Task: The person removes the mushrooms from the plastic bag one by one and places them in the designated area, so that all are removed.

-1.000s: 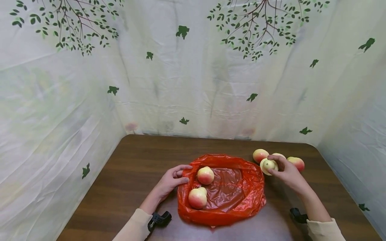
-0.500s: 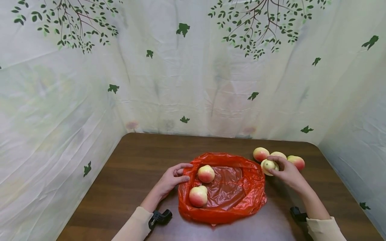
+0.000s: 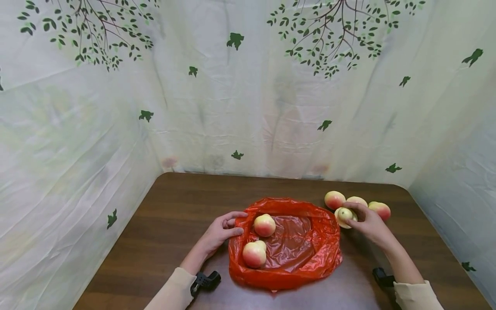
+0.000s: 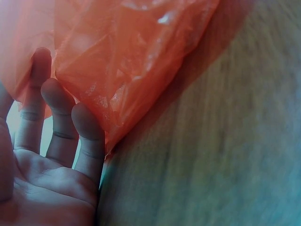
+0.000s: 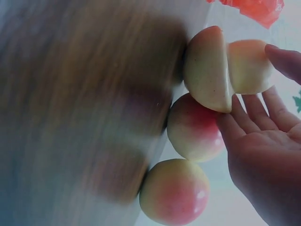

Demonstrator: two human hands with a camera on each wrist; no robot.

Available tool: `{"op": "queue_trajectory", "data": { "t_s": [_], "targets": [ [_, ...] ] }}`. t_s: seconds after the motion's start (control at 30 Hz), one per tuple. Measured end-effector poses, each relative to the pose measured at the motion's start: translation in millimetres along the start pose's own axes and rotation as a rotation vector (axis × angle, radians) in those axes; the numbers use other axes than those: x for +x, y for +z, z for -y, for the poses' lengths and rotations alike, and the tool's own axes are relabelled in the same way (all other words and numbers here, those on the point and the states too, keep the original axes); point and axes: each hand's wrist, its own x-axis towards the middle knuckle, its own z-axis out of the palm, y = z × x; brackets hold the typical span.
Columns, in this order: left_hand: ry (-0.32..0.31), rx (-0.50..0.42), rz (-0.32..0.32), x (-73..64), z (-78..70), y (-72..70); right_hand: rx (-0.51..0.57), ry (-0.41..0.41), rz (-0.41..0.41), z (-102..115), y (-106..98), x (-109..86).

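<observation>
My left hand [image 3: 219,232] rests at the left rim of an opened red plastic bag [image 3: 288,280]. In the left wrist view, its fingers [image 4: 89,125] lie loosely bent against the bag's crinkled side. Inside the bag are two gourd-shaped fruits, one farther back [image 3: 265,225] and one nearer [image 3: 254,255], yellow with a red blush. My right hand [image 3: 368,219] pinches the small upper bulb of another such fruit [image 5: 204,70], right of the bag. That fruit stands beside the others, its bulb facing up.
More yellow-and-red fruits sit around the right hand: one at the back left [image 3: 335,200], one behind it [image 3: 356,200] and one to its right [image 3: 379,210]. The brown wooden table [image 3: 186,198] ends at a leaf-patterned curtain [image 3: 248,107].
Both hands keep their places. The right hand stays on the same fruit, which has shifted very slightly; the bag and other fruits have not visibly moved.
</observation>
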Motion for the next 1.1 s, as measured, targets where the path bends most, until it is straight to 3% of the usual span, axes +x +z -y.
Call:
{"op": "queue_trajectory", "data": {
  "t_s": [0.5,0.83,1.1],
  "targets": [
    [-0.003,0.001,0.002,-1.3,-2.1,1.6,-0.028,-0.032,-0.002,1.5,-2.8,-2.2],
    [0.002,0.004,0.005,-0.8,-0.9,1.8,0.021,0.063,0.024,22.5,-11.3,-5.2],
    [0.016,0.007,0.005,0.5,1.2,1.2,0.186,0.048,0.052,48.4,-10.4,-9.7]
  ]
}}
